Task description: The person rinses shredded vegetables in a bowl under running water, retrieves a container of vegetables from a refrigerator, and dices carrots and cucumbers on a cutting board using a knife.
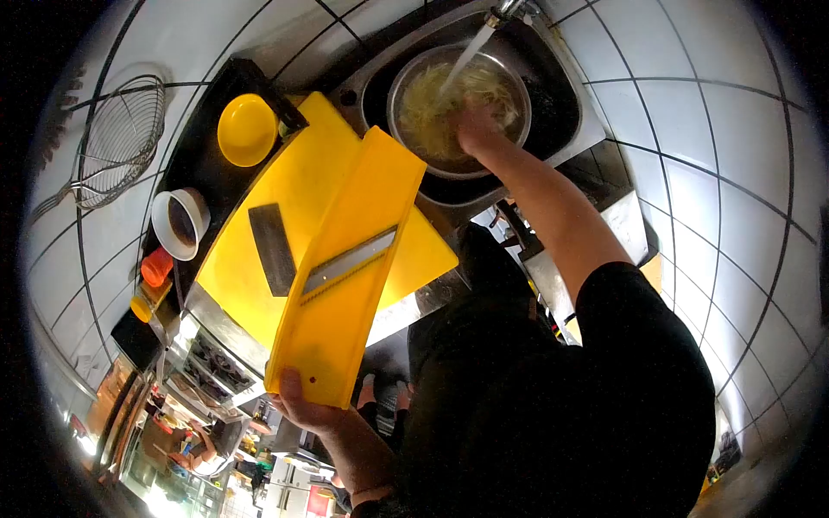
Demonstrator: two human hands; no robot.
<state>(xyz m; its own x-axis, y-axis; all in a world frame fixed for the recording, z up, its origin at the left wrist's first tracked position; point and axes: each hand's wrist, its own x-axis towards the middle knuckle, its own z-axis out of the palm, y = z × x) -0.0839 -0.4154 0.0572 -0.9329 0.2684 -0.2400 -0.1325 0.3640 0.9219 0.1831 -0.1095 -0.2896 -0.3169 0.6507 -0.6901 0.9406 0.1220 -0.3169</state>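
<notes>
hands apart: left hand (302,406) clamps slicer (371,194); right hand (480,128), grip undeterminable, sits in bowl (522,104). hazard: running tap (504,12) (above right hand) could overfill bowl, washing shreds (423,97) out.

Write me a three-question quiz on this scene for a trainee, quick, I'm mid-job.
1. Multiple choice: what does the left hand hold?
A) a wire strainer
B) a yellow slicer
C) a red cup
2. True or false: water runs from the tap into the metal bowl.
3. Fill the gap: the right hand reaches into the metal bowl, which stands in the ____.

Key: 1. B; 2. True; 3. sink
</notes>
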